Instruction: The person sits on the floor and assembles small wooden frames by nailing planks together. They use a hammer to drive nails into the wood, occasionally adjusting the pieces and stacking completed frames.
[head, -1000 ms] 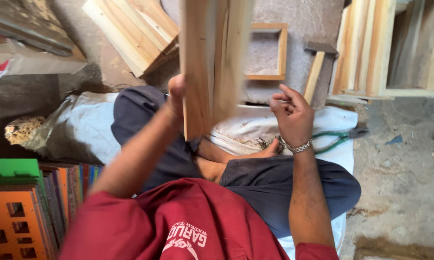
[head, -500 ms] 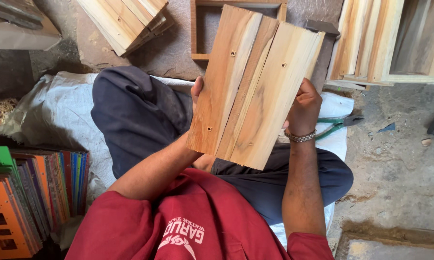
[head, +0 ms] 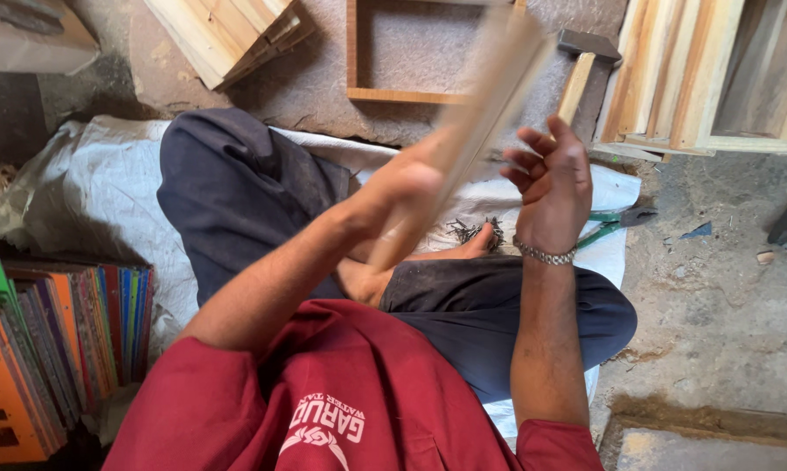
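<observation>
I sit cross-legged on a white sheet (head: 88,218). My left hand (head: 402,187) grips a pale wooden panel (head: 476,122), seen edge-on and blurred, slanting up to the right in front of me. My right hand (head: 550,179) is just right of the panel with fingers spread, and I cannot tell whether it touches the wood. A silver bracelet (head: 544,255) circles my right wrist.
A hammer (head: 581,65) lies on the ground beyond the panel. A wooden frame (head: 385,94) sits at top centre, planks (head: 228,30) at top left, wooden frames (head: 708,74) at top right. Green-handled pliers (head: 616,222) and a pile of nails (head: 476,231) lie on the sheet. Coloured crates (head: 27,366) stand at left.
The panel has turned from showing its broad face to edge-on. My right hand has let go of its right edge and opened; my left hand still holds it.
</observation>
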